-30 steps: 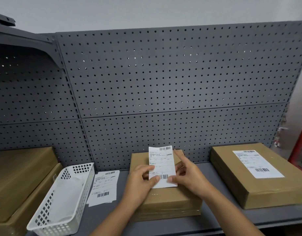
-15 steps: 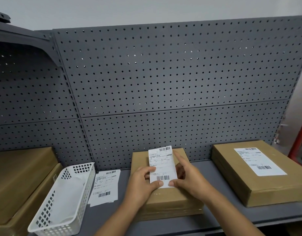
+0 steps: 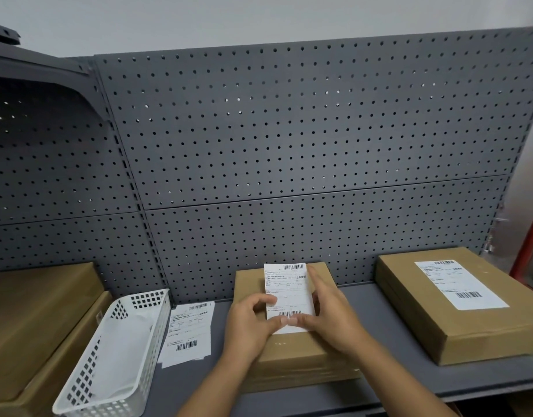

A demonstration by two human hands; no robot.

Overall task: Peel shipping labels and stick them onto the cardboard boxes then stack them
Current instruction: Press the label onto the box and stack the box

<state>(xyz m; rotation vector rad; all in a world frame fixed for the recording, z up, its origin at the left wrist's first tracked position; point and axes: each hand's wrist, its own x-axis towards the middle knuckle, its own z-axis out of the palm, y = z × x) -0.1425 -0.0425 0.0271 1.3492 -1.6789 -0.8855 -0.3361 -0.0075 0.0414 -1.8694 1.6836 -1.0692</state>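
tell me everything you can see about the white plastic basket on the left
The white plastic lattice basket is long, rectangular and open-topped, with grid-perforated walls and a solid rim. It sits upright at an angle on the grey metal shelf, between the brown cardboard boxes on the left and loose white label sheets. White sheets line its inside. Neither hand touches it.

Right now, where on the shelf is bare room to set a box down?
Bare shelf lies between the middle box and the labelled box. Left is crowded: loose labels, white basket, box stack.
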